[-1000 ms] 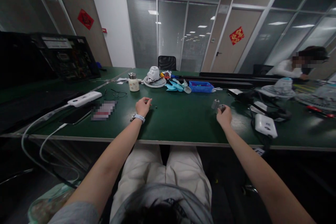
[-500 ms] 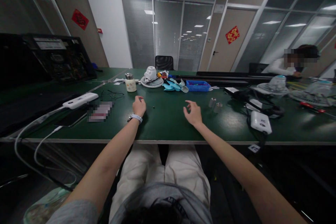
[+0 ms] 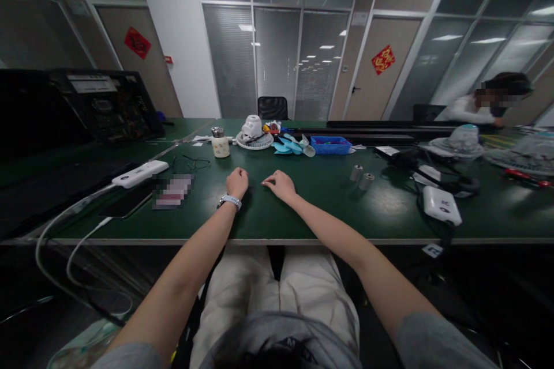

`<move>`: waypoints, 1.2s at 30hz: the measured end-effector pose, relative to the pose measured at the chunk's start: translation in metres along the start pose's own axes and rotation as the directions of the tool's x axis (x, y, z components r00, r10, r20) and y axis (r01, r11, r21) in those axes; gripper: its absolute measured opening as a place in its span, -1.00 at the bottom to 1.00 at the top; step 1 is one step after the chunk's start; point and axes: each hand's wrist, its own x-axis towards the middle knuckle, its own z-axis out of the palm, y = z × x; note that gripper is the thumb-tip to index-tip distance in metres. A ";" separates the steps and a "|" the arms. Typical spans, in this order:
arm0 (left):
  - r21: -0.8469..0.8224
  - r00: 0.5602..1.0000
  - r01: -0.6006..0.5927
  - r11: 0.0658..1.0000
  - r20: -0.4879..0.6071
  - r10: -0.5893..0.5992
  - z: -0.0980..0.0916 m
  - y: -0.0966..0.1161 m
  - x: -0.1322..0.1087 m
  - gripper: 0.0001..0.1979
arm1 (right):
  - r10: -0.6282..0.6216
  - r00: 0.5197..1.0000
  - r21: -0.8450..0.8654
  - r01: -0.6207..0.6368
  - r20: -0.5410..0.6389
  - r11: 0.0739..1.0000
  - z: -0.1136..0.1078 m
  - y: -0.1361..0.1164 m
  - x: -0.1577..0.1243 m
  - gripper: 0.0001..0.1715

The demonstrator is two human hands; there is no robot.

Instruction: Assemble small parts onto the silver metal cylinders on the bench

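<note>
My left hand (image 3: 238, 183), with a watch (image 3: 229, 202) on its wrist, rests over the green table with its fingers curled in. Whatever those fingers may hold is hidden. Just to its right, my right hand (image 3: 280, 185) reaches left, thumb and forefinger brought together in a pinch low over the tabletop. Anything between those fingertips is too small to make out. A gap of bare table separates the two hands. Two short silver cylinders, a rear one (image 3: 356, 172) and a front one (image 3: 366, 181), stand upright to the right of my right hand.
Behind my hands are a cream container (image 3: 220, 146), a white fan part (image 3: 254, 135), blue fan blades (image 3: 289, 145) and a blue tray (image 3: 331, 145). A power strip (image 3: 141, 174) and phone (image 3: 125, 200) lie left. Cabled white box (image 3: 441, 206) sits right; another person (image 3: 470, 109) sits beyond.
My right hand has moved left from near the cylinders toward my left hand, its spread fingers closing to a pinch. The small dark piece that lay between the hands no longer shows.
</note>
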 end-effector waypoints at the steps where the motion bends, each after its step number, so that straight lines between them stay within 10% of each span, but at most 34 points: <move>1: -0.001 1.000 0.005 1.000 0.007 -0.005 0.000 0.000 0.000 -0.73 | -0.048 0.998 -0.002 0.048 -0.048 0.999 -0.014 0.013 -0.005 -0.69; 4: -0.010 1.000 0.022 1.000 0.017 -0.022 0.001 0.000 0.000 -0.73 | -0.081 0.955 -0.061 0.066 -0.286 0.996 -0.066 0.067 -0.021 -0.67; 9: -0.029 1.000 0.018 0.999 0.013 -0.018 0.002 0.000 0.001 -0.73 | 0.192 0.751 -0.136 -0.351 -0.632 0.926 -0.137 0.152 -0.055 -0.59; 16: -0.020 1.000 0.018 1.000 0.012 -0.018 -0.002 0.002 -0.004 -0.73 | 0.604 0.532 0.010 -0.745 -0.593 0.667 -0.152 0.172 -0.080 -0.63; 36: -0.028 1.000 0.010 1.000 0.012 -0.010 -0.002 0.001 -0.005 -0.75 | 0.684 0.509 -0.034 -0.814 -0.522 0.580 -0.155 0.163 -0.081 -0.66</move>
